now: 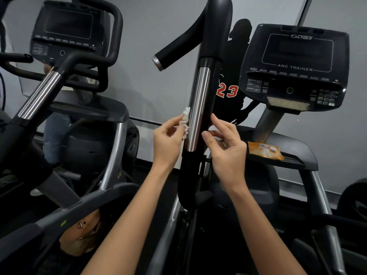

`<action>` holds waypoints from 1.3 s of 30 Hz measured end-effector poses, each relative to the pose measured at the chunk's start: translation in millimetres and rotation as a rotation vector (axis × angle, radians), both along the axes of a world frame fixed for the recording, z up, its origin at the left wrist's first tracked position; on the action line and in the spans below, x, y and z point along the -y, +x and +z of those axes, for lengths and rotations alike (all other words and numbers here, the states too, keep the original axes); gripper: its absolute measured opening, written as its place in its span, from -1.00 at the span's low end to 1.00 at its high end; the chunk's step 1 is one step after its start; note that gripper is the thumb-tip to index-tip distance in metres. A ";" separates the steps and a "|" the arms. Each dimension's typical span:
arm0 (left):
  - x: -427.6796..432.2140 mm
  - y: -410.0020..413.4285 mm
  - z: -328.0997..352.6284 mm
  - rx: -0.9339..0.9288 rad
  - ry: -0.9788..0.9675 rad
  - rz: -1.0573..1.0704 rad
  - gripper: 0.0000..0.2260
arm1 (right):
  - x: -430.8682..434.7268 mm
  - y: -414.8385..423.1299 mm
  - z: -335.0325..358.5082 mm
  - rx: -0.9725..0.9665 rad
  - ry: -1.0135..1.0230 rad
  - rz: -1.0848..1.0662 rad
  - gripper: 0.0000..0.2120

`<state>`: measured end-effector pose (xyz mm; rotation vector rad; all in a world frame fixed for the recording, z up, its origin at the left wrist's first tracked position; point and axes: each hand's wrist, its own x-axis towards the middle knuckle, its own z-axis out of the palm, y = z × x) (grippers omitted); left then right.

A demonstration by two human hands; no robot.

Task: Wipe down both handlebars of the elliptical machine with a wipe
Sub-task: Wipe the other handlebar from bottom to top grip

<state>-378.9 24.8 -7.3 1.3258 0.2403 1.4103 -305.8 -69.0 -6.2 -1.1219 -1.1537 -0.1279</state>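
**Fig.** Head view, wiping stage. L hand [168, 139] pinches a crumpled white wipe [185, 121] between thumb & fingertips and presses it to the left flank of the handlebar [199, 100], on its chrome sleeve, approx. mid-height. R hand [228, 153] sits just right of the same bar, fingers loosely bent, holding nothing. Whether its index tip touches the bar's black edge can't be told.

**Progress (judgement).** Task is underway on bar no. 1. No wet streak or sheen separates wiped from unwiped metal, so the share done can't be read. The wipe's place suggests the chrome section is in hand. The black upper grip above both hands and the curved side horn [178, 46], up-left of L hand, are prob. left to do. Bar no. 2 isn't in view and counts as to do.

**Edges & room.** The chrome sleeve ends at a step into black housing just below the hands, and at a black collar well above them; the wipe may snag at either lip. Left of L hand there is open air as far as the neighbouring machine [67, 32], so up/down strokes along the bar have free run. Right of R hand stand the console [296, 66], above, and the machine's ledge [297, 149] w/ an orange wipe pack [266, 150], near R hand. A wide swing that side could knock the pack. Behind the bar is a wall mural of a dark figure [238, 48].
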 end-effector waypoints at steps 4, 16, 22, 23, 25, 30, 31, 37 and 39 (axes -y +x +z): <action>-8.7 -0.2 -11.8 -0.138 -0.118 -0.342 -0.79 | 1.8 -1.4 0.7 -0.013 -0.010 0.002 -0.57; 20.1 -15.0 -4.0 -0.029 0.291 0.171 -0.71 | 15.9 8.7 1.8 -0.150 0.041 0.007 -0.66; 34.7 -9.5 -10.4 -0.152 0.677 0.395 -0.76 | 24.5 0.1 -5.9 -0.062 0.072 0.003 -0.68; 38.0 -10.4 -9.2 -0.171 0.674 0.381 -0.75 | 24.6 -2.3 -7.2 -0.067 0.067 0.033 -0.67; 41.9 -14.1 -6.5 -0.177 0.591 0.263 -0.71 | 23.3 -5.5 -7.9 -0.084 0.046 0.081 -0.66; 38.8 -25.9 6.1 -0.001 0.197 -0.029 -0.72 | 14.1 -10.4 -4.0 -0.016 -0.027 0.024 -0.62; 34.1 -26.4 8.1 0.031 0.127 -0.011 -0.74 | 11.0 -10.7 -2.3 0.037 -0.028 -0.030 -0.63; 8.5 -15.4 15.1 -0.108 0.068 -0.025 -0.83 | -9.3 -3.4 19.9 -0.278 0.087 0.058 -0.96; 7.9 -12.0 16.5 -0.113 0.071 -0.107 -0.83 | -11.9 0.6 20.7 -0.366 0.093 0.117 -0.95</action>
